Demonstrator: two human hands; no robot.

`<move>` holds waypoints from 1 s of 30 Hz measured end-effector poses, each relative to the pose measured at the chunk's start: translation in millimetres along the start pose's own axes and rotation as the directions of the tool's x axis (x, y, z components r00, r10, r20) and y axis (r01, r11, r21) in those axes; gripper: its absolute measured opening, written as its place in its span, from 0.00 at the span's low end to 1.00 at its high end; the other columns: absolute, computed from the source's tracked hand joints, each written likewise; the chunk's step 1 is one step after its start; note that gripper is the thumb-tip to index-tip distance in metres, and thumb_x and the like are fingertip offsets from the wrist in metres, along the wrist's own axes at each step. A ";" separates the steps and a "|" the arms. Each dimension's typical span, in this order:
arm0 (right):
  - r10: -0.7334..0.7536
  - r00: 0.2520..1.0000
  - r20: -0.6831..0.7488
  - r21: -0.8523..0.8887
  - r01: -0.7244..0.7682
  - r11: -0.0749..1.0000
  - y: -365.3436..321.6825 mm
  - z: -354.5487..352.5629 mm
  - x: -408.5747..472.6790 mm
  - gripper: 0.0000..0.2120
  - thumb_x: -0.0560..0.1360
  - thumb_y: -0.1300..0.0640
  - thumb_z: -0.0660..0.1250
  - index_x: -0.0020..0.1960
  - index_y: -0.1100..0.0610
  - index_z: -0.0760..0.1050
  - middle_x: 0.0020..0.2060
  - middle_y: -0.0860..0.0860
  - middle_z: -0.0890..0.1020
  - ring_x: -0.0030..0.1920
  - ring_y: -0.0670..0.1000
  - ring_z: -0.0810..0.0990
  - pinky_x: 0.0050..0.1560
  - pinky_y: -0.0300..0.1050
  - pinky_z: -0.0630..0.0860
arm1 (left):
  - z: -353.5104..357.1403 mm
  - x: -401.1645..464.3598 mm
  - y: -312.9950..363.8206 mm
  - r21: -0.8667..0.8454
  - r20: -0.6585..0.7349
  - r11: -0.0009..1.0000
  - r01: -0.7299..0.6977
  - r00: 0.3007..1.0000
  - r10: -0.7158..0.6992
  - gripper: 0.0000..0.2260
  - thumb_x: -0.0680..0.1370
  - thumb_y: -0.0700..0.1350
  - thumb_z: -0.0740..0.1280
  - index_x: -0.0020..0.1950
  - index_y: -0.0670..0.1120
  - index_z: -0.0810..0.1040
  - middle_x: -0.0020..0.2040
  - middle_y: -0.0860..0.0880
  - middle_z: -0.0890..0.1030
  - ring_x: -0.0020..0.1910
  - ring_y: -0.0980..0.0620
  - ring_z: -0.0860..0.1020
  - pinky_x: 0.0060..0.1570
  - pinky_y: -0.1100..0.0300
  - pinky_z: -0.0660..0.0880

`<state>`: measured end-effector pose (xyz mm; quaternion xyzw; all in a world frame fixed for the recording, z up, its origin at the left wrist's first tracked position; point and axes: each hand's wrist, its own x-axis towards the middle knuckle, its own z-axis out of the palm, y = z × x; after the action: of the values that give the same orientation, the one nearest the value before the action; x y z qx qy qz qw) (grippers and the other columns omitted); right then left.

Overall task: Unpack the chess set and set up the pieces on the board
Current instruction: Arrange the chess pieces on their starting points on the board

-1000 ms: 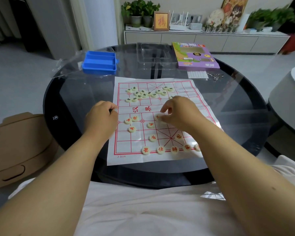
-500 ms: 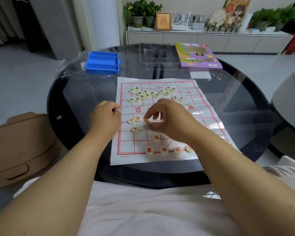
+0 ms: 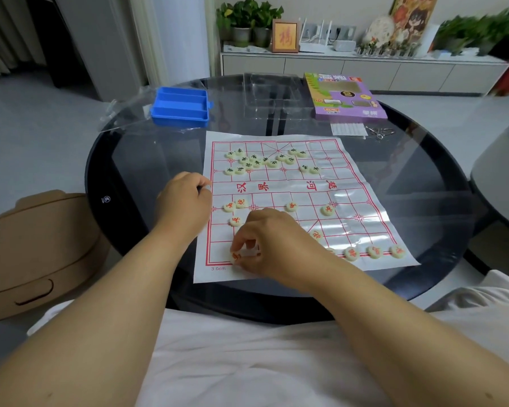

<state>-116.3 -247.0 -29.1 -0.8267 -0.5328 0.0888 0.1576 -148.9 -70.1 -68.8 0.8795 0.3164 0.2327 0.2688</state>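
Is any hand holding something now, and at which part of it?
The right hand pinches a red-marked chess piece by its edge, at the board's near-left corner. The left hand is curled at the board's left edge; what it holds cannot be told.

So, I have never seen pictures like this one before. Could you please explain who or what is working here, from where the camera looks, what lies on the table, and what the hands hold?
There is no machine here: a person works with two bare hands. The one camera sits on the person's head and looks forward and down, so the arms reach in from the bottom.

On the round glass table lies a paper board with red lines. Pieces with dark characters sit bunched at the far side. Red pieces are spread over the near half, some in the nearest row.

The right hand pinches one red piece at the near left corner of the board. The left hand rests curled at the board's left edge; what it holds, if anything, I cannot tell.

Behind lie a blue tray, a clear plastic tray and a purple box.
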 end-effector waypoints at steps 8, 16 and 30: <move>-0.012 1.000 0.007 0.014 0.012 1.000 -1.2 -1.9 -3.0 0.14 0.72 0.49 0.70 0.57 0.50 0.80 0.48 0.48 0.78 0.49 0.48 0.73 0.52 0.42 0.72 | 0.0 -0.2 0.4 -0.005 -0.003 1.000 -0.003 1.000 0.003 0.07 0.81 0.48 0.60 0.50 0.48 0.76 0.51 0.51 0.76 0.44 0.51 0.79 0.34 0.63 0.73; 0.243 0.915 -0.322 0.108 -0.220 0.970 44.4 -51.1 -9.2 0.10 0.76 0.53 0.67 0.57 0.51 0.80 0.44 0.43 0.74 0.38 0.40 0.71 0.40 0.28 0.66 | 1.2 0.9 -2.1 -0.016 0.010 1.000 -0.003 1.000 0.003 0.08 0.81 0.47 0.59 0.49 0.47 0.77 0.51 0.50 0.76 0.45 0.51 0.79 0.36 0.62 0.74; 0.413 0.814 -0.408 0.107 -0.407 0.907 101.0 -63.0 -29.1 0.09 0.74 0.52 0.69 0.54 0.51 0.81 0.44 0.46 0.77 0.36 0.41 0.71 0.35 0.32 0.65 | 0.8 0.2 -0.8 -0.002 0.017 1.000 0.002 1.000 -0.002 0.08 0.81 0.47 0.60 0.49 0.46 0.77 0.52 0.50 0.76 0.43 0.51 0.80 0.33 0.62 0.74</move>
<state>-22.5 -322.5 -6.7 -0.9200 -0.2950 -0.0559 0.2519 -148.7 -69.7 -69.9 0.8808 0.3148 0.2252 0.2726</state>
